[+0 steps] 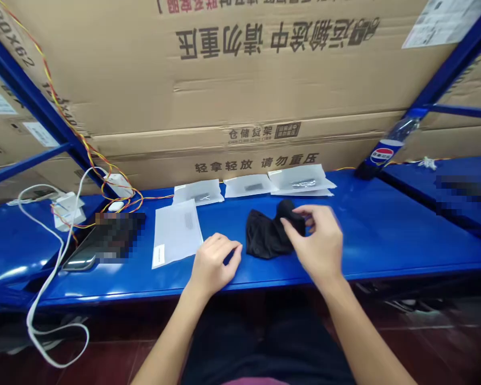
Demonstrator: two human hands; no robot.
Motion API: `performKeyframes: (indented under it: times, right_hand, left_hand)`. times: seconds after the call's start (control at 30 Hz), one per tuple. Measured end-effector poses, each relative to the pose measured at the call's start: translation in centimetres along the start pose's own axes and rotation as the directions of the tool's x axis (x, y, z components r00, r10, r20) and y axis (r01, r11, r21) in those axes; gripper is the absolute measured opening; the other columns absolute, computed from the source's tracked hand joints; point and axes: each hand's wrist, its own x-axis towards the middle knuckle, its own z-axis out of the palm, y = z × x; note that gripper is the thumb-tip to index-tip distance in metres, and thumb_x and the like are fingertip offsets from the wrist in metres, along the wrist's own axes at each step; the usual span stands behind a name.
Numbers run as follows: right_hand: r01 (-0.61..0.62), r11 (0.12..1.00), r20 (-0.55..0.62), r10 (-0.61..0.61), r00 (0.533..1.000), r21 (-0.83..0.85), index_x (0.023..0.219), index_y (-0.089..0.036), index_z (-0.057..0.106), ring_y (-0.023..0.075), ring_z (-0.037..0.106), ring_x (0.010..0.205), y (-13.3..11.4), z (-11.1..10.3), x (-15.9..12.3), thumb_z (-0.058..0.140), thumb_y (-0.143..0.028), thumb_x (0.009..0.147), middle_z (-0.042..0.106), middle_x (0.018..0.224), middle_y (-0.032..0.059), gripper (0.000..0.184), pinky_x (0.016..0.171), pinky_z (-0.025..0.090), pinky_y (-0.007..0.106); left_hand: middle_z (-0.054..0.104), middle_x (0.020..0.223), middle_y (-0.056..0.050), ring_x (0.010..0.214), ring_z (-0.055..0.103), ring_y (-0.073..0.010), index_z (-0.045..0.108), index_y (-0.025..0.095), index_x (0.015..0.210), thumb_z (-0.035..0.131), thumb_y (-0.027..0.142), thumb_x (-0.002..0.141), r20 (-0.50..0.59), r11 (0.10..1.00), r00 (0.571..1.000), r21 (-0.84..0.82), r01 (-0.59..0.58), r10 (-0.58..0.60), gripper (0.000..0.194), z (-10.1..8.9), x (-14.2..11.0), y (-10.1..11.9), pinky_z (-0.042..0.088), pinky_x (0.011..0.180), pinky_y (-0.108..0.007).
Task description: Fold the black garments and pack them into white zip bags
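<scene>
Head view: the right hand (319, 241) pinches black fabric (263, 235); the left hand (213, 263) curls beside it, thumb and forefinger together.

This looks like a storeroom or warehouse: big cardboard boxes (240, 96) printed with Chinese text stand behind blue metal shelving (385, 230).

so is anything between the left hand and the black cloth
Nothing visible: only a narrow strip of the blue shelf separates the left hand from the black cloth. The right hand is at the cloth's right side.
</scene>
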Motion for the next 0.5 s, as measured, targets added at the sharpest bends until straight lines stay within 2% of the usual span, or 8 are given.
performKeyframes:
  times: [0.07, 0.13, 0.2, 0.27, 0.33, 0.37, 0.43, 0.5]
  right_hand:
    - [0.219, 0.976, 0.140, -0.217, 0.966, 0.004, 0.097, -0.021, 0.071, 0.0255, 0.061, 0.086, -1.7, 1.5, -1.5, 0.069, -0.043, 0.099, 0.070, 0.091, 0.0076, 0.022, 0.076, 0.051, 0.040]
    - [0.349, 0.937, 0.259, -0.343, 0.903, 0.027, 0.095, -0.020, 0.075, 0.0253, 0.062, 0.084, -2.6, 2.5, -2.8, 0.066, -0.042, 0.103, 0.070, 0.086, 0.0077, 0.025, 0.074, 0.049, 0.040]
    - [0.392, 0.917, 0.269, -0.398, 0.877, 0.077, 0.096, -0.020, 0.077, 0.0234, 0.061, 0.082, -2.7, 2.8, -3.4, 0.064, -0.037, 0.105, 0.071, 0.085, 0.0068, 0.023, 0.074, 0.050, 0.039]
    - [0.386, 0.918, 0.190, -0.395, 0.899, 0.085, 0.101, -0.020, 0.078, 0.0234, 0.063, 0.086, -2.3, 2.6, -3.4, 0.063, -0.033, 0.105, 0.073, 0.089, 0.0076, 0.020, 0.080, 0.053, 0.039]
    - [0.368, 0.930, 0.136, -0.367, 0.920, 0.021, 0.113, -0.018, 0.077, 0.0281, 0.066, 0.101, -1.8, 2.2, -3.2, 0.064, -0.036, 0.105, 0.075, 0.104, 0.0120, 0.024, 0.091, 0.055, 0.044]
    - [0.366, 0.930, 0.152, -0.359, 0.921, -0.019, 0.122, -0.017, 0.075, 0.0322, 0.065, 0.113, -1.6, 2.0, -3.1, 0.064, -0.041, 0.104, 0.075, 0.117, 0.0152, 0.032, 0.098, 0.054, 0.049]
    - [0.390, 0.919, 0.278, -0.361, 0.890, -0.057, 0.141, -0.013, 0.066, 0.0392, 0.058, 0.135, -1.3, 1.9, -3.4, 0.061, -0.052, 0.104, 0.068, 0.140, 0.0202, 0.055, 0.112, 0.048, 0.059]
    - [0.403, 0.914, 0.434, -0.343, 0.833, -0.052, 0.154, -0.011, 0.055, 0.0410, 0.050, 0.147, -1.3, 1.7, -3.9, 0.055, -0.061, 0.104, 0.061, 0.153, 0.0210, 0.070, 0.120, 0.040, 0.066]
  left_hand:
    - [0.076, 0.079, -0.004, 0.074, 0.068, -0.0185, 0.075, 0.019, 0.091, 0.063, 0.018, 0.101, -0.019, 1.000, 1.000, 0.018, 0.011, -0.010, 0.015, 0.1, -0.1, 0.0, 0.059, 0.071, -0.032]
    - [0.076, 0.079, -0.003, 0.074, 0.069, -0.0180, 0.074, 0.019, 0.090, 0.063, 0.021, 0.101, -0.053, 0.998, 0.998, 0.050, 0.049, -0.046, 0.016, -0.1, -0.2, 0.0, 0.059, 0.073, -0.031]
    - [0.077, 0.081, -0.004, 0.077, 0.070, -0.0189, 0.074, 0.019, 0.090, 0.060, 0.022, 0.103, -0.116, 0.989, 0.988, 0.087, 0.115, -0.105, 0.019, -0.6, -0.1, -0.2, 0.060, 0.076, -0.032]
    - [0.078, 0.088, -0.007, 0.086, 0.072, -0.0220, 0.074, 0.019, 0.093, 0.056, 0.025, 0.105, -0.154, 0.940, 0.958, 0.207, 0.272, -0.243, 0.023, -1.5, 0.3, -0.8, 0.059, 0.084, -0.036]
    - [0.078, 0.104, -0.013, 0.100, 0.073, -0.0286, 0.076, 0.017, 0.104, 0.056, 0.033, 0.104, -0.153, 0.800, 0.889, 0.389, 0.457, -0.433, 0.026, -2.5, 1.2, -1.8, 0.058, 0.091, -0.041]
    - [0.077, 0.111, -0.017, 0.105, 0.073, -0.0328, 0.075, 0.015, 0.111, 0.057, 0.039, 0.103, -0.142, 0.701, 0.837, 0.482, 0.525, -0.529, 0.031, -2.9, 1.7, -2.5, 0.058, 0.092, -0.045]
    - [0.074, 0.119, -0.026, 0.108, 0.072, -0.0414, 0.072, 0.009, 0.122, 0.060, 0.051, 0.099, -0.111, 0.528, 0.730, 0.618, 0.582, -0.675, 0.049, -3.4, 2.7, -3.7, 0.059, 0.089, -0.051]
    - [0.074, 0.112, -0.030, 0.104, 0.073, -0.0462, 0.072, 0.004, 0.116, 0.061, 0.050, 0.097, -0.064, 0.455, 0.666, 0.682, 0.573, -0.743, 0.051, -3.6, 3.4, -4.4, 0.059, 0.083, -0.053]
